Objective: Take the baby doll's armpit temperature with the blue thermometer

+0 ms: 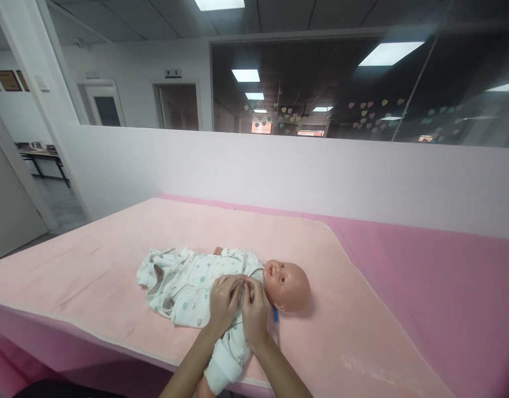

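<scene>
A baby doll (294, 287) lies on its back with its head to the right, dressed in a white printed baby outfit (196, 282). Both of my hands meet at the front of the outfit, just below the doll's neck. My left hand (224, 301) pinches the fabric near the collar, its fingertips pressed together. Right beside it, my right hand (255, 307) also pinches the cloth, thumb and fingers closed. Whatever small part lies between the fingertips is hidden. One sleeve (227, 359) points toward me, between my forearms. The outfit's lower end lies loose at the left.
A pale pink sheet (113, 237) covers the table, over a darker pink cover (445, 276). Something blue (276, 315) shows by the doll's neck. Behind the table stands a white half wall (279, 171) with glass above. A doorway opens at the left.
</scene>
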Demonstrator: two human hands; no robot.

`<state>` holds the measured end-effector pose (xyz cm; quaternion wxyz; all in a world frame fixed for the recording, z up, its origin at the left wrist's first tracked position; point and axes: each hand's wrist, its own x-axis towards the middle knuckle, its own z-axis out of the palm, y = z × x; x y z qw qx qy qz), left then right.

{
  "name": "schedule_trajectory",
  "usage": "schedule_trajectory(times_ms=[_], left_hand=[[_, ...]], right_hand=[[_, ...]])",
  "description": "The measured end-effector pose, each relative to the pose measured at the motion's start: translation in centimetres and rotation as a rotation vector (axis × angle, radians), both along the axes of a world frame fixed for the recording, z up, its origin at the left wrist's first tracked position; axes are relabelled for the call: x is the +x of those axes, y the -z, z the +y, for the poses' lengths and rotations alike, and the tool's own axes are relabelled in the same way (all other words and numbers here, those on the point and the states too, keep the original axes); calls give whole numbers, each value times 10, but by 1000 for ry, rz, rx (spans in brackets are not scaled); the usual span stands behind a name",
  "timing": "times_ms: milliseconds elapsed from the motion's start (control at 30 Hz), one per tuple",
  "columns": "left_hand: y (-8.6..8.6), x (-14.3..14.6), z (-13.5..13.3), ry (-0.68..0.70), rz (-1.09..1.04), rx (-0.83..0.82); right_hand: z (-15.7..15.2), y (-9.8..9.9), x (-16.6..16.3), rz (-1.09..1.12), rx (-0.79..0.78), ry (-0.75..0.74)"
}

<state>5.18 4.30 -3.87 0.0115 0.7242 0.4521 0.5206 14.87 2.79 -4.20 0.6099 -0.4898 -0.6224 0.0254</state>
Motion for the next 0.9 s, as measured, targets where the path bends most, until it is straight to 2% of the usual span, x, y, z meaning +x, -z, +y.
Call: schedule_trajectory(times_ms=[267, 433, 900], left_hand=[[-2, 1, -3, 44, -1, -43], [0, 2, -4, 44, 18, -21], [0, 2, -4, 12, -51, -29]], right_hand=[[3, 2, 1, 21, 17, 5], [6, 5, 3, -55, 22, -31], [1, -7, 2, 100, -75, -101]])
